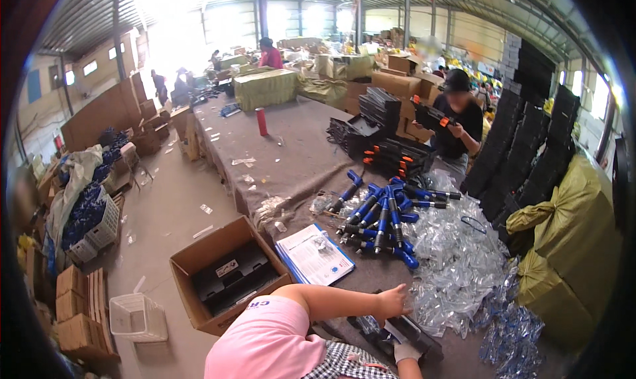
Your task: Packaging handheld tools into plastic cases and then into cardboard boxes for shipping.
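Note:
My left hand (393,302) is raised over the table with its fingers stretched out, beside a heap of clear plastic bags (450,266). Below it, close to my body, lies an open black plastic case (424,341) with clear wrapped pieces in it. My right hand (405,352), in a whitish glove, grips the case; its fingers are partly hidden. Beyond the bags is a pile of blue-and-black pistol-handled tools (383,217). A printed booklet stack (317,256) sits left of the tools.
Left of me a cardboard box (192,293) holds black cases. Across the table a co-worker (457,114) handles a black case with orange latches. Stacked black cases (520,147) and yellow-green sacks (563,246) stand at right. A red cylinder (261,121) stands farther up the table.

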{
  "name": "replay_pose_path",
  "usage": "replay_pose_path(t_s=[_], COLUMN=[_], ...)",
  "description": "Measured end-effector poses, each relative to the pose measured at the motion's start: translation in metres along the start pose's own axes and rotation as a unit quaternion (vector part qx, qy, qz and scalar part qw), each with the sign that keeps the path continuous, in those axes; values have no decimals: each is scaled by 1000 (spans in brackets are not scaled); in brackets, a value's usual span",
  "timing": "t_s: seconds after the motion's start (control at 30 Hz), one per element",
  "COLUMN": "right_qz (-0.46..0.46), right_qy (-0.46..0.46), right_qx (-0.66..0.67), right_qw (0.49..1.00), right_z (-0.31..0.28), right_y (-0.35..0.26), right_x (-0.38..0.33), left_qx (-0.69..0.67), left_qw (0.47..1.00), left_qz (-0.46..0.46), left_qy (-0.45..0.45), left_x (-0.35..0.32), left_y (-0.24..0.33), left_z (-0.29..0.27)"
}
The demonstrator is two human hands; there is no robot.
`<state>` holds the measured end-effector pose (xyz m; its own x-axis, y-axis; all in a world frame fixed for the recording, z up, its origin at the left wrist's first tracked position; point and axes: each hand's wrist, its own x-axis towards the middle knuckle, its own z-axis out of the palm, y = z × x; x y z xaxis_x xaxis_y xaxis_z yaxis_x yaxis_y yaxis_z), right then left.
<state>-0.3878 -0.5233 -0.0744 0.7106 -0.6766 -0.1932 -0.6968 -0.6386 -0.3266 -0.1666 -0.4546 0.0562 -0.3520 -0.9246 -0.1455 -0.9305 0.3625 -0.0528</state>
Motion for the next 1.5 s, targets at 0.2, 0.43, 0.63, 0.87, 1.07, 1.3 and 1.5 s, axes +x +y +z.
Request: replay_pose_path(t_s=[0.2,0.43,0.63,0.87,1.07,1.3,1.5], right_qz=[-119,-97,-184,-82,-45,-38,1], right_qy=[169,122,178,198,221,239,117], right_qx=[-11,19,29,30,58,31,56], right_qw=[978,988,966,976,973,970,992], right_z=[61,52,14,46,51,31,22], right_y=[25,33,5,26,15,1,1], right_x=[22,11,-21,-29,-30,-36,-31], left_qx=[14,20,36,26,15,0,7], left_qw=[993,987,985,987,984,986,984], left_qz=[-101,-131,-146,-137,-150,-152,-155], left_qy=[53,87,82,81,93,65,85], left_x=[-24,-35,-33,-37,-39,-39,-43], left_y=[33,50,56,60,65,60,59], left_z=[43,55,64,70,85,68,64])
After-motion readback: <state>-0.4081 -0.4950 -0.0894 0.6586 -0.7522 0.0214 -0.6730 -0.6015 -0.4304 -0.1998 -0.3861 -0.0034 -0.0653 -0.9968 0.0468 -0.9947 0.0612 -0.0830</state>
